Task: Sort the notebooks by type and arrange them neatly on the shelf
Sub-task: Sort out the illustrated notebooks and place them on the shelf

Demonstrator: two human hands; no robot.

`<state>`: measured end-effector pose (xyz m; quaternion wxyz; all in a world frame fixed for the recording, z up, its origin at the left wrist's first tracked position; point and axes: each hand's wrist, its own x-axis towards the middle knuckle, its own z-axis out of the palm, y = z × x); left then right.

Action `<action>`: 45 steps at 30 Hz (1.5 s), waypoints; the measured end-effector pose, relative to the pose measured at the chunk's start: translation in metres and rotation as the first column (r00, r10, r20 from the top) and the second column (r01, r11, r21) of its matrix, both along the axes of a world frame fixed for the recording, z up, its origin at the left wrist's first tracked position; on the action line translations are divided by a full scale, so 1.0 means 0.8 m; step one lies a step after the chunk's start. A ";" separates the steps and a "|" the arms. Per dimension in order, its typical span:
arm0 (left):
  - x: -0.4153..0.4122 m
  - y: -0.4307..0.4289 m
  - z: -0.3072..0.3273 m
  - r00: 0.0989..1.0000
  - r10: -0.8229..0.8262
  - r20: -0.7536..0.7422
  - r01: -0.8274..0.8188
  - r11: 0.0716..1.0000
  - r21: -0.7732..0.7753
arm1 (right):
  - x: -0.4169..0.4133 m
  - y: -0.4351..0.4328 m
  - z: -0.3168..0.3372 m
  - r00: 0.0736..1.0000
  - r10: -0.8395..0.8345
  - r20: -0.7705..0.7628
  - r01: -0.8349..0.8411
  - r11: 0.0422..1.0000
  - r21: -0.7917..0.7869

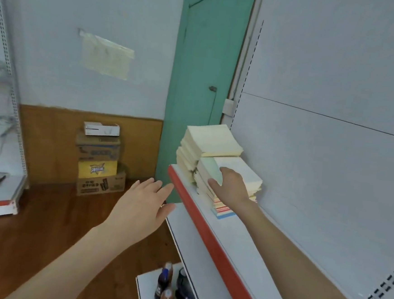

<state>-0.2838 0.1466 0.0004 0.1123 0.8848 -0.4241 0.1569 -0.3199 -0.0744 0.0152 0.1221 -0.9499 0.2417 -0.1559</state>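
Head view, centre: my right hand presses flat-fingered on the lower notebook stack on the shelf, just beside the taller stack. My left hand hovers, fingers spread. I judge I'm squaring up; next, nudge the edges flush.

Two notebook stacks, four stacked boxes, at least three bottles, two hands.

We face a green door; left of it, cardboard boxes are stacked on the wooden floor (a white box tops them). A sheet of paper is taped to the wall above, and bottles stand low down.
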 end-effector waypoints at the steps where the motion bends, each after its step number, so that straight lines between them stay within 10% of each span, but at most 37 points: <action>1: 0.024 0.000 -0.002 1.000 -0.015 -0.007 0.015 1.000 0.000 | 0.020 -0.003 -0.004 1.000 -0.024 0.002 0.024 1.000 -0.003; 15: 0.259 -0.090 -0.007 0.872 -0.454 0.180 0.466 0.885 -0.025 | 0.131 -0.056 -0.034 0.896 -0.421 -0.145 0.412 0.907 -0.088; 28: 0.333 -0.178 -0.013 0.692 -0.710 -0.133 0.685 0.703 -0.189 | 0.171 -0.076 -0.053 0.890 -0.364 -0.274 0.374 0.927 -0.020; 33: 0.341 -0.196 -0.017 0.367 -0.781 -0.506 0.518 0.623 -0.586 | 0.146 -0.016 -0.030 0.886 -0.461 -0.053 0.463 0.869 0.173; 35: 0.339 -0.201 -0.017 0.004 -0.638 -0.770 0.269 0.742 -0.614 | 0.145 0.027 -0.022 0.871 -0.491 -0.001 0.485 0.860 0.162; 38: 0.336 -0.207 -0.019 -0.544 -0.327 -0.773 0.150 0.868 -0.473 | 0.159 0.094 -0.025 0.909 -0.412 -0.067 0.417 0.903 0.102; 40: 0.338 -0.202 -0.026 -0.635 -0.206 -0.745 0.210 0.881 -0.423 | 0.174 0.130 -0.037 0.924 -0.352 -0.150 0.363 0.931 0.048; 45: 0.361 -0.183 -0.048 -0.489 -0.245 -0.837 0.220 0.894 -0.390 | 0.185 0.152 -0.032 0.935 -0.281 -0.215 0.330 0.912 0.245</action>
